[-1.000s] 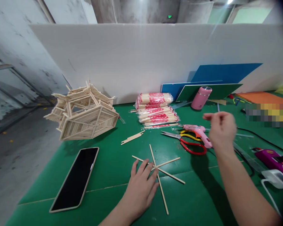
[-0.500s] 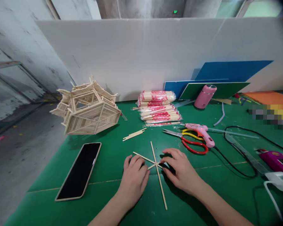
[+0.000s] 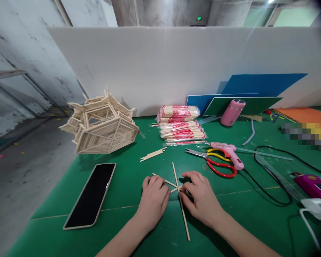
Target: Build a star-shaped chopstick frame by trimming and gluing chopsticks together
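Three thin wooden sticks cross in a star on the green table; the longest wooden stick (image 3: 184, 218) points down toward me. My left hand (image 3: 153, 205) is closed, fingers curled down over the left end of one crossing stick (image 3: 173, 191). Another crossing stick (image 3: 160, 179) sticks out above my left fingers. My right hand (image 3: 202, 200) bends in close to the crossing, thumb and fingertips pinched on a stick at its right side. The exact contact under the right fingers is partly hidden.
Beyond lie short cut sticks (image 3: 152, 154), bagged stick bundles (image 3: 182, 130), scissors (image 3: 220, 167) and a pink glue gun (image 3: 231, 152) with its black cord. A phone (image 3: 92, 196) and a stick-built model (image 3: 104, 128) are on the left. A pink bottle (image 3: 232, 113) stands behind.
My right hand has shifted slightly left, its fingertips closing in at the crossing. My left hand stays at its stick end. The view has tilted slightly.
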The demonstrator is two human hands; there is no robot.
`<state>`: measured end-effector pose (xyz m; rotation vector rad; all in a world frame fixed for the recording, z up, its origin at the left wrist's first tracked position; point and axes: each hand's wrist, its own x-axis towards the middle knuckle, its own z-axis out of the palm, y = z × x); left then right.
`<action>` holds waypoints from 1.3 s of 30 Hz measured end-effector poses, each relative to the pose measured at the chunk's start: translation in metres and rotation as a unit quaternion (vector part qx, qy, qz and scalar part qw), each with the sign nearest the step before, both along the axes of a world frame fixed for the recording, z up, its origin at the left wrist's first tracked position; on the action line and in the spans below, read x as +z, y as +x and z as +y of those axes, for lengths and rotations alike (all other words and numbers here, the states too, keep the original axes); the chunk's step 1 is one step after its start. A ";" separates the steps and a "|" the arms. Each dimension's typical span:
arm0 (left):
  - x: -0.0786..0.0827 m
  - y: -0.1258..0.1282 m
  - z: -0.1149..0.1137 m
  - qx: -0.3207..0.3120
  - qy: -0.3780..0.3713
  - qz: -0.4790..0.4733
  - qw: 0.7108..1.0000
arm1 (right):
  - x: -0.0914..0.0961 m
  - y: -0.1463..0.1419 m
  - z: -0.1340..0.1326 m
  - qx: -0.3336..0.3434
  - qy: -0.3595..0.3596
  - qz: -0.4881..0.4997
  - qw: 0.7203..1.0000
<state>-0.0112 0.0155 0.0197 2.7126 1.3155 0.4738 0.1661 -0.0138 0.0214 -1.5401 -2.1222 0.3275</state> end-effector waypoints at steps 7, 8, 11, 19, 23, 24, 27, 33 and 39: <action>0.007 0.002 0.019 -0.049 0.010 0.106 0.993 | 0.000 0.001 0.002 -0.010 -0.001 0.009 1.000; 0.008 0.003 0.021 -0.059 0.009 0.113 0.992 | 0.000 0.003 0.003 -0.009 -0.005 0.013 1.000; 0.010 0.005 0.027 -0.083 0.009 0.129 0.988 | -0.001 0.007 0.004 -0.004 -0.012 0.013 1.000; 0.011 0.008 0.032 -0.113 0.003 0.147 0.983 | -0.001 0.004 -0.001 0.005 -0.014 0.022 1.000; 0.010 0.008 0.032 -0.115 0.001 0.144 0.983 | -0.003 0.000 -0.004 0.003 0.001 0.012 1.000; 0.010 0.008 0.032 -0.115 0.000 0.143 0.983 | -0.003 0.000 -0.004 0.000 0.006 0.008 1.000; 0.008 0.007 0.031 -0.115 -0.001 0.140 0.984 | -0.003 0.000 -0.003 -0.008 0.019 0.000 1.000; 0.007 0.006 0.031 -0.110 -0.002 0.136 0.985 | -0.002 0.005 0.001 -0.014 0.023 -0.015 1.000; 0.008 0.007 0.029 -0.107 0.001 0.137 0.985 | -0.003 0.008 0.003 0.007 0.022 -0.019 1.000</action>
